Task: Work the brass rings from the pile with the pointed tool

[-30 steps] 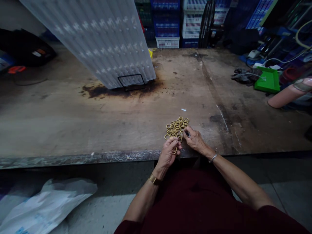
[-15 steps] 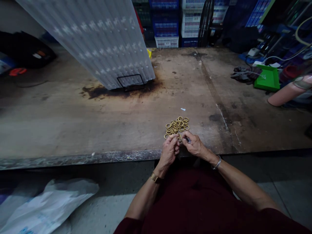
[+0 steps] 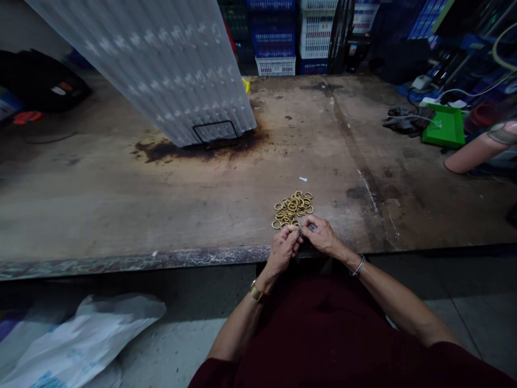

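Observation:
A small heap of brass-coloured rings (image 3: 294, 205) lies near the front edge of the wooden table (image 3: 194, 215). Just in front of the heap, my left hand (image 3: 284, 249) and my right hand (image 3: 322, 236) meet with their fingertips together. The left fingers are closed in a pinch; what is between them is too small to make out. My right hand is closed too, with a small greyish object (image 3: 312, 228) showing between its thumb and fingers.
Translucent ribbed sheeting (image 3: 173, 75) stands in a black wire holder (image 3: 216, 132) at the back left. A green tray (image 3: 444, 126) and a pink cylinder (image 3: 472, 151) are at the right. Stacked crates (image 3: 274, 43) stand beyond the table; a white bag (image 3: 81, 339) is below left.
My hands have drawn slightly closer, fingertips now touching. The golden ring piece seen between them before is no longer distinct. The whole view has shifted a little.

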Demonstrator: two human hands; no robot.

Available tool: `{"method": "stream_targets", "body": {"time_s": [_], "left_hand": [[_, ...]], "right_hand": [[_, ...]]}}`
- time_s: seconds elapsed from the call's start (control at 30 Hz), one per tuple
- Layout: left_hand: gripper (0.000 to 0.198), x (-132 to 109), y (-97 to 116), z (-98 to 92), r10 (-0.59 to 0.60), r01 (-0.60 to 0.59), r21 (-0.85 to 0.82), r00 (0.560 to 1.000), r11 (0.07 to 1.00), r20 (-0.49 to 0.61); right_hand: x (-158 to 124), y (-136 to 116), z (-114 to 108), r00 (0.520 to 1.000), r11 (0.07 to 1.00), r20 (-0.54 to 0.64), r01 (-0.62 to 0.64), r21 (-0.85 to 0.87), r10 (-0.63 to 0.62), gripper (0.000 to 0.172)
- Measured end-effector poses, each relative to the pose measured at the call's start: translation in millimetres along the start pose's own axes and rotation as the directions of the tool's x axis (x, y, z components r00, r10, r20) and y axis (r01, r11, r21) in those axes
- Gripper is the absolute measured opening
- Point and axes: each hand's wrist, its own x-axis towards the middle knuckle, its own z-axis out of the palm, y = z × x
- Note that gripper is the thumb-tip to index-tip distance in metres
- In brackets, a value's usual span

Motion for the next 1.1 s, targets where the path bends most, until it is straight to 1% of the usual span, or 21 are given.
{"method": "stream_targets", "body": {"time_s": [0.07,0.17,0.27,0.33,0.37,0.47,0.53,0.67,0.83,0.97,1.03,1.1], "left_hand": [[0.042,-0.6,1.2,-0.7,-0.035,0.036,-0.042,0.999,0.998,0.024],[0.043,-1.1,2.3,-0.6,-0.057,0.060,-0.117,0.998,0.991,0.026],[0.043,-1.5,3.7,0.9,-0.049,0.051,-0.179,0.999,0.983,0.016],[0.042,-1.7,5.5,2.5,-0.039,0.037,-0.199,0.999,0.979,-0.005],[0.042,-1.7,6.6,3.3,-0.031,0.027,-0.202,0.999,0.979,-0.016],[0.042,-1.8,9.8,5.4,-0.004,-0.003,-0.191,0.999,0.982,-0.037],[0.044,-2.3,10.9,6.6,0.011,-0.019,-0.177,0.999,0.984,-0.049],[0.047,-4.2,10.0,7.5,0.029,-0.038,-0.143,0.998,0.989,-0.064],[0.047,-4.6,7.1,6.8,0.028,-0.035,-0.076,0.996,0.997,-0.089],[0.042,-4.6,6.4,6.8,0.060,-0.060,0.007,0.992,0.998,-0.112],[0.041,-7.5,6.0,7.2,0.082,-0.079,0.026,0.989,0.997,-0.121],[0.040,-13.4,5.5,7.5,0.070,-0.069,0.015,0.992,0.998,-0.103]], "right_hand": [[0.7,1.0,0.7,1.000,1.000,0.002,-0.011,0.010,0.011,0.020],[2.8,3.4,1.4,0.999,0.999,0.021,-0.026,0.043,0.025,0.021],[3.7,5.9,0.2,0.998,0.998,-0.040,-0.050,0.040,0.052,0.020],[2.1,6.8,-1.0,0.997,0.999,-0.066,-0.034,-0.042,0.031,0.019],[0.5,6.7,-1.5,0.999,0.995,-0.050,-0.006,-0.100,0.001,0.018],[-5.3,4.0,-1.5,0.994,0.954,0.076,0.096,-0.284,-0.077,0.013],[-8.1,1.0,-0.4,0.987,0.909,0.143,0.129,-0.396,-0.078,0.012],[-8.8,-4.1,1.6,0.978,0.830,0.208,0.138,-0.540,-0.028,0.022],[-7.8,-11.3,1.4,0.972,0.785,0.228,0.101,-0.611,0.053,0.023],[-8.1,-17.4,1.5,0.966,0.756,0.230,0.064,-0.652,0.116,0.026],[-7.3,-14.7,1.0,0.966,0.743,0.224,0.055,-0.667,0.130,0.028],[-5.4,-7.5,-1.2,0.969,0.722,0.190,0.017,-0.692,0.159,0.029]]}}
